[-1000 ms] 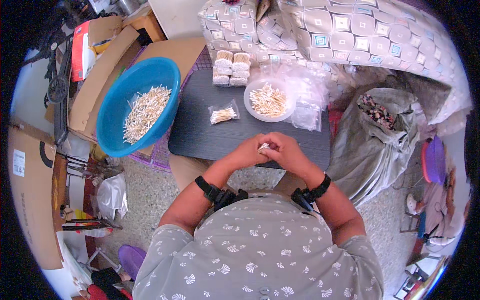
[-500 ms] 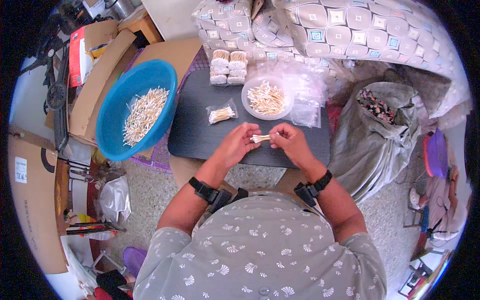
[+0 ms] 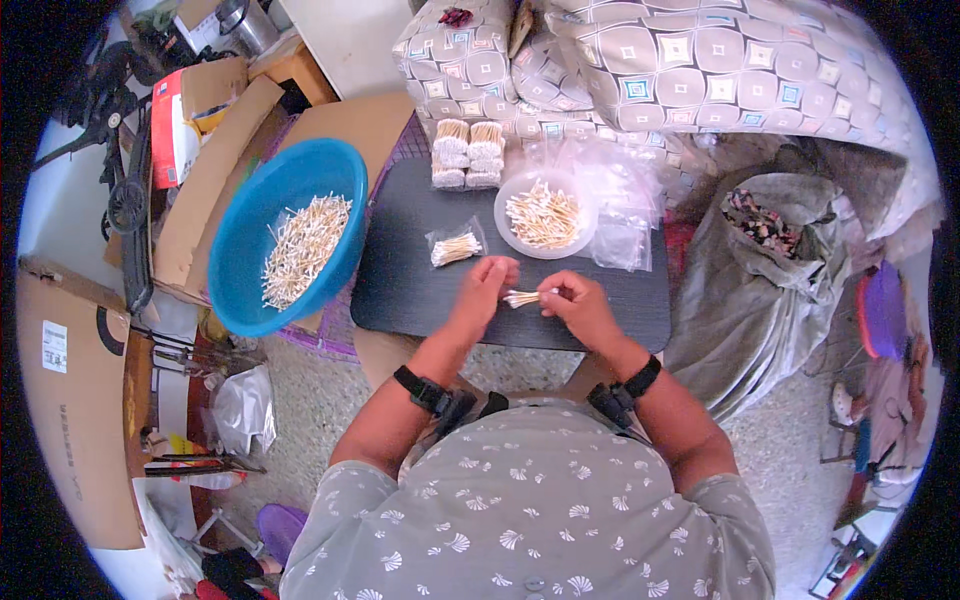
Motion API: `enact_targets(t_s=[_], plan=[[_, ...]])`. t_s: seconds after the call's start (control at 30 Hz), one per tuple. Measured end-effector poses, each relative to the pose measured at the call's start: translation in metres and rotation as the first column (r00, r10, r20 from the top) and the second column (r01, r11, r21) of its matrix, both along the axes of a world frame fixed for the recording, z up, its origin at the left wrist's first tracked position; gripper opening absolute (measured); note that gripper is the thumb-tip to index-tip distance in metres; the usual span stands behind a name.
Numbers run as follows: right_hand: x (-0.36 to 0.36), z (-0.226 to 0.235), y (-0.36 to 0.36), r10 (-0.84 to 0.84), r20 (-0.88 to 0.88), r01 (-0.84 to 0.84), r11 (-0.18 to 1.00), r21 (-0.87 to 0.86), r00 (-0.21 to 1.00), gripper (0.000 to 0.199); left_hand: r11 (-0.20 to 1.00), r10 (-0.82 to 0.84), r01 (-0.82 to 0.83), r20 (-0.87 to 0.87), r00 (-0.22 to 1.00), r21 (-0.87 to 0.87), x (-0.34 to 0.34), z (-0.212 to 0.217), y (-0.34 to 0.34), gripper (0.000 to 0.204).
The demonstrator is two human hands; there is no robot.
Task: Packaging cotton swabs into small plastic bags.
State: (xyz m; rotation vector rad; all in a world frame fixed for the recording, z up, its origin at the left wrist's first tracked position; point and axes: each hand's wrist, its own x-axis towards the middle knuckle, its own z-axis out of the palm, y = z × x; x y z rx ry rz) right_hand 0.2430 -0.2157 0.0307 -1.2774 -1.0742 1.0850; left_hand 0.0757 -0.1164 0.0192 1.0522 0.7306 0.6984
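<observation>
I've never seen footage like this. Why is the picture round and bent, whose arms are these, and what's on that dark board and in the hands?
A wide fisheye camera worn on the person's head looks down, so edges bend and the forearms enter from below. No machine: two bare hands. The left hand and right hand hold a small bundle of cotton swabs between them above a dark tray. On it lie a filled little bag, a clear bowl of swabs and bundled stacks. A blue basin of loose swabs sits to the left.

A small bundle of pale cotton swabs is being held level between the fingertips of both hands, lying crosswise just above the dark tabletop, below the white bowl.
</observation>
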Motion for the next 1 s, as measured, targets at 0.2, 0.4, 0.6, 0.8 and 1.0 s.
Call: enact_targets(t_s=[0.2,0.4,0.6,0.8,1.0], plan=[[0.027,-0.029,-0.001,-0.02,0.036,0.022,0.999,-0.049,0.999,0.008,0.525,0.391,0.21,-0.453,0.801,0.825,-0.029,0.035,0.069,0.018],[0.024,-0.039,0.0,-0.016,0.104,0.022,0.999,-0.049,0.994,0.007,0.034,0.246,0.563,-0.553,0.796,0.826,-0.027,0.041,0.134,0.029],[0.022,-0.036,-0.006,-0.067,0.107,0.069,0.998,-0.015,0.992,0.007,0.013,0.225,0.899,-0.877,0.424,0.438,0.004,0.053,0.145,0.024],[0.024,-0.034,-0.006,-0.044,0.132,0.049,0.998,-0.03,0.99,0.006,0.042,0.182,0.868,-0.858,0.481,0.495,0.015,0.043,0.153,0.014],[0.023,-0.04,-0.005,-0.062,0.092,0.064,0.998,-0.02,0.994,0.007,-0.075,0.138,0.875,-0.864,0.485,0.479,0.015,0.048,0.16,0.01]])
